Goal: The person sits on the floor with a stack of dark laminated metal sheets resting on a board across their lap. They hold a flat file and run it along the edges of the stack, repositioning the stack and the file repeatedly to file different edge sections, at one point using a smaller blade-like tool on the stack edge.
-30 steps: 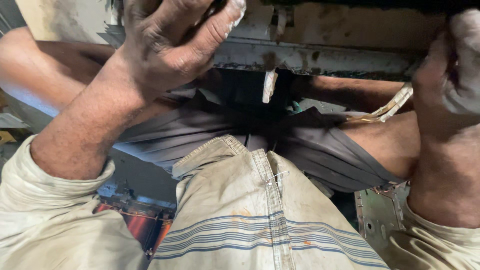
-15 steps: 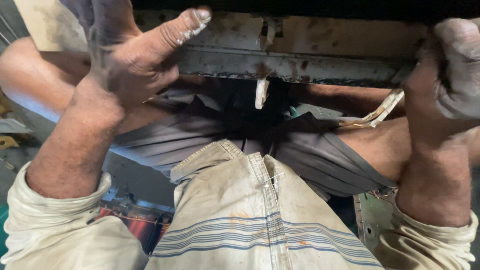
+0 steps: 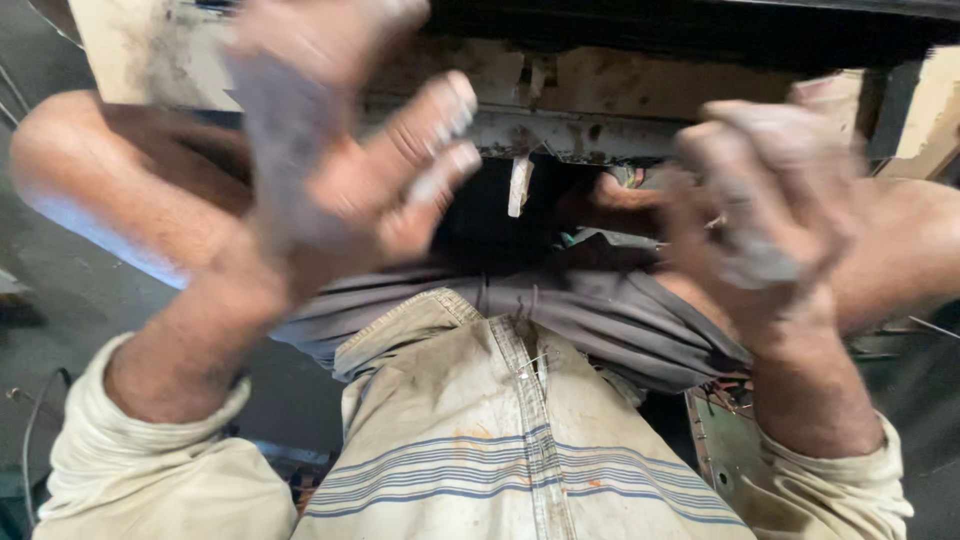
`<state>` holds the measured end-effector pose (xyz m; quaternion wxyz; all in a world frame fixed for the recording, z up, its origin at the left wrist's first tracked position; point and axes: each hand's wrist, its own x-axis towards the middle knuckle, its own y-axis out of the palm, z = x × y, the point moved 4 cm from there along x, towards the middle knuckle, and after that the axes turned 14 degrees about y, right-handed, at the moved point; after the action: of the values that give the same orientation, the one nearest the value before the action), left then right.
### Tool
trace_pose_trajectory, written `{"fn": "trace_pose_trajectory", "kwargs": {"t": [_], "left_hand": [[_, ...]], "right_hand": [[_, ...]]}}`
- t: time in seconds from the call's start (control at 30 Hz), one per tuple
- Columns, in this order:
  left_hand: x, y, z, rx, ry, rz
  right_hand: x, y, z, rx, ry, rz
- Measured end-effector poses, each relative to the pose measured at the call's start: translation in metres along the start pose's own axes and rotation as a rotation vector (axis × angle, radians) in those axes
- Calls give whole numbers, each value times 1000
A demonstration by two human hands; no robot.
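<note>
My left hand [image 3: 330,175] is raised in front of me, motion-blurred, its grimy fingers spread and nothing in it. On the other side, my right hand [image 3: 770,215] is also blurred and dirty, fingers loosely bent and apart, holding nothing. Both hands hover just below a rusty, stained metal beam [image 3: 620,95] that runs across the top, and neither touches it. A small pale strip [image 3: 520,185] hangs from the beam's lower edge between my hands.
My bare knees [image 3: 90,170] and grey shorts [image 3: 600,310] lie under the beam. A cream shirt with blue stripes [image 3: 500,440] fills the lower middle. A metal plate with holes [image 3: 725,455] sits at the lower right, and grey floor [image 3: 60,300] at the left.
Both hands have let go of the beam's edge and pulled back toward me. The left hand has gone from gripping to fingers spread, and the right hand has come off the right end.
</note>
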<state>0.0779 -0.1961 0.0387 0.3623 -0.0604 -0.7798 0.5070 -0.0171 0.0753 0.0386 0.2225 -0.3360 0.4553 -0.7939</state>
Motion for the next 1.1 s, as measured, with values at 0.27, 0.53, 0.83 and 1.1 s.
{"fn": "trace_pose_trajectory", "kwargs": {"t": [0.27,0.53,0.83,1.1], "left_hand": [[-3,34,1,-26,-171,157],[-11,33,17,-248,-283,21],[-10,31,13,-227,-251,12],[-15,27,15,-271,-171,-107]], "right_hand": [[21,33,14,192,93,212],[23,36,8,255,133,232],[32,33,23,253,178,214],[47,34,31,265,353,346]]}}
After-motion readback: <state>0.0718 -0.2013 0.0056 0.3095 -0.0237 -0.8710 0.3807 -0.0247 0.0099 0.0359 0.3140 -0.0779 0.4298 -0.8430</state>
